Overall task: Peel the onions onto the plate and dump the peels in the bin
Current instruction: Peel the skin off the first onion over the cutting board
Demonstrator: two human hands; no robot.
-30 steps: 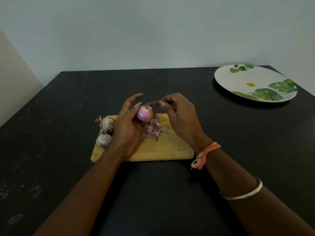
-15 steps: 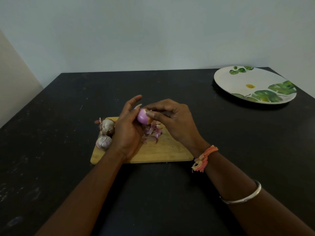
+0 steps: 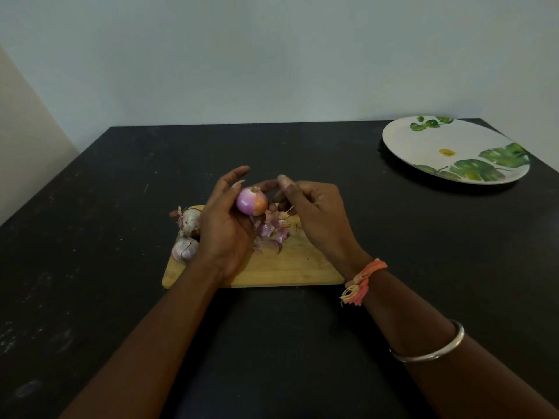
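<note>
- Half-peeled onion (image 3: 251,201): small and round, glossy purple with an orange-brown patch of skin on its lower right. It is held at the centre of the frame by the left hand (image 3: 225,228).
- Two unpeeled onions (image 3: 190,220) (image 3: 185,248): pale and papery, one behind the other on the left end of the wooden board (image 3: 287,267).
- Peels (image 3: 272,231): loose purple scraps heaped on the board just below the held onion.
- Plate (image 3: 423,146): large and white with green leaf prints, lying flat at the upper right of the frame.

Single head-worn wide-angle view, angled forward and down over matte black table (image 3: 106,237). Left forearm (image 3: 169,328) and right forearm (image 3: 402,309) enter from bottom edge. Rectangular wooden cutting board (image 3: 287,270) close, near centre. White round leaf-printed plate (image 3: 438,137) far right. Pale grey wall (image 3: 272,55) fills top.
</note>
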